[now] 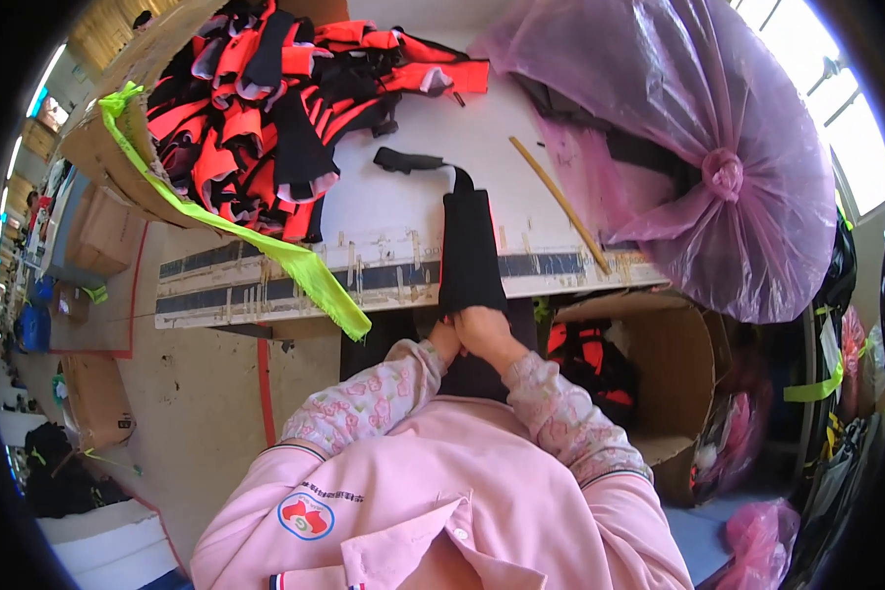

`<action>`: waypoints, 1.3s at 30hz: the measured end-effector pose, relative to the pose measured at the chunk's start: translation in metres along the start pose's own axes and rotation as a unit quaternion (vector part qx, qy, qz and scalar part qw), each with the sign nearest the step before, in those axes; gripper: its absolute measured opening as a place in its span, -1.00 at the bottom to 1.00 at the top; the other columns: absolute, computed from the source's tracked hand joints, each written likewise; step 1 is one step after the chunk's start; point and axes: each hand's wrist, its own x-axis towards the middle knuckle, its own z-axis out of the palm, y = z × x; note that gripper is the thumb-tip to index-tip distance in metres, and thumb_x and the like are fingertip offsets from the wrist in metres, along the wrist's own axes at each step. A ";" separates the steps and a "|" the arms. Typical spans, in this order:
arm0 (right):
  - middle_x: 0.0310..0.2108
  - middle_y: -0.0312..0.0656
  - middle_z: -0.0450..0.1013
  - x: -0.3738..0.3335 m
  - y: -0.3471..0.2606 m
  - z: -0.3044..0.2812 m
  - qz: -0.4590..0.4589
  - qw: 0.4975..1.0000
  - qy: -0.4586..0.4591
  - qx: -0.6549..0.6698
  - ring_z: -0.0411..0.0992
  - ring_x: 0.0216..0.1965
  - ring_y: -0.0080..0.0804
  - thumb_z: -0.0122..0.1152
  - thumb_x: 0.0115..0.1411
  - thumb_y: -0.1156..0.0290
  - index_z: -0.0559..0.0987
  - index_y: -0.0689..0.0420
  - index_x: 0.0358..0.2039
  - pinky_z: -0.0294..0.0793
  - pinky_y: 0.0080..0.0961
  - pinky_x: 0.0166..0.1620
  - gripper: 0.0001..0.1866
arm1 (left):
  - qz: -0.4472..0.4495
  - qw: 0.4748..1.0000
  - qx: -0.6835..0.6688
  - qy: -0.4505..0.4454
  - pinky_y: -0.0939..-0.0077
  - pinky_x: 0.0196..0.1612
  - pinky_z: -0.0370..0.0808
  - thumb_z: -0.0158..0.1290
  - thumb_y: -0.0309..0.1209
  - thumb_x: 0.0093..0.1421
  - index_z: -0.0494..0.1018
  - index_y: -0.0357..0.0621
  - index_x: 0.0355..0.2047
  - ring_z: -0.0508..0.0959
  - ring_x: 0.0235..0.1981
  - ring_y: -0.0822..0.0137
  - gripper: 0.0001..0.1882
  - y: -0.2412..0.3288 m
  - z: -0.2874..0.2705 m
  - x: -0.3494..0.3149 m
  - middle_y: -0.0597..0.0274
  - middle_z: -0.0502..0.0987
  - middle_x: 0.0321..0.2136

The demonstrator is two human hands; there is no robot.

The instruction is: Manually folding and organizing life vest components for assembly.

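A long black fabric piece (472, 246) with orange-red along its edges lies over the front edge of the table. A narrow black strap (408, 160) runs from its far end and curls left. At its near end, my right hand (489, 332) is closed on the cloth. My left hand (445, 340) is close beside it, closed at the same end and partly covered by the right; most of its fingers are hidden.
A cardboard box (128, 167) heaped with orange and black fabric pieces (265, 118) stands at left, a neon-yellow strip (305, 270) hanging off it. A wooden stick (560, 205) and knotted purple plastic bag (718, 118) lie right. Below the table is an open carton (674, 393).
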 end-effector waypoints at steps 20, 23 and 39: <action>0.12 -0.06 0.26 0.000 0.019 -0.023 -0.281 0.945 0.124 -0.108 0.15 0.19 -0.16 0.08 -0.16 0.64 0.35 0.20 0.06 0.13 -0.29 0.22 -0.36 | -0.074 0.961 -0.253 0.078 0.53 -0.56 0.42 -0.07 -0.27 0.21 0.42 -0.10 -0.40 0.35 -0.78 0.43 -0.81 0.017 0.025 -0.006 0.22 0.45 -0.65; 0.04 -0.06 0.34 -0.004 0.023 -0.014 -0.262 0.945 0.195 -0.025 0.26 0.12 -0.21 0.05 -0.10 0.57 0.44 0.23 -0.05 0.15 -0.31 0.22 -0.51 | -0.075 0.978 -0.173 0.090 0.59 -0.66 0.25 -0.07 -0.37 0.17 0.42 -0.02 -0.40 0.38 -0.66 0.49 -0.91 0.001 0.025 -0.001 0.36 0.44 -0.62; 0.14 0.03 0.21 -0.012 0.030 -0.045 -0.153 0.921 -0.018 0.358 0.10 0.22 -0.09 -0.01 0.17 0.26 0.13 0.29 0.19 0.00 -0.31 0.26 -0.37 | -0.194 0.938 -0.271 -0.095 0.18 -0.07 0.48 0.02 -0.16 0.18 0.38 -0.11 -0.13 0.54 -0.26 0.20 -0.65 0.055 -0.013 -0.018 0.14 0.49 -0.23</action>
